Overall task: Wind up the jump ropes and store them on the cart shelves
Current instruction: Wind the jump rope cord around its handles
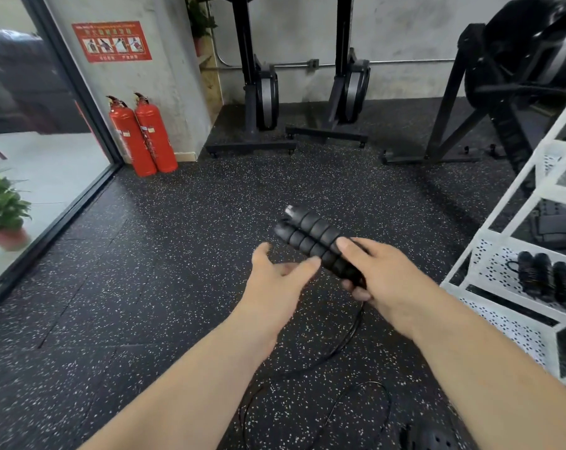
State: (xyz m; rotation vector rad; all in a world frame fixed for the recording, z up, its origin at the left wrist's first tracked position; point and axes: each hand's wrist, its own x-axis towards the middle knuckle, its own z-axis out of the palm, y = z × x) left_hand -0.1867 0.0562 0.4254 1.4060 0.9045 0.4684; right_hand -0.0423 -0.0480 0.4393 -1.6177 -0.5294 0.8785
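Observation:
My right hand [382, 274] grips two black ribbed jump rope handles [311, 237] side by side, their free ends pointing up and left. The thin black rope [350, 336] hangs from the handles and trails in loose loops on the floor between my arms. My left hand [276, 276] is just left of the handles with fingers relaxed and spread, its fingertips near the lower handle but holding nothing. The white perforated cart [489, 254] stands at the right. Several wound black ropes [548, 276] lie on one of its shelves.
Black speckled rubber floor all around. Two red fire extinguishers [145, 134] lean at the wall corner, left of black rowing machines [262, 92]. A glass wall and potted plant [2, 209] are at the left. A black shoe [434, 440] shows at the bottom.

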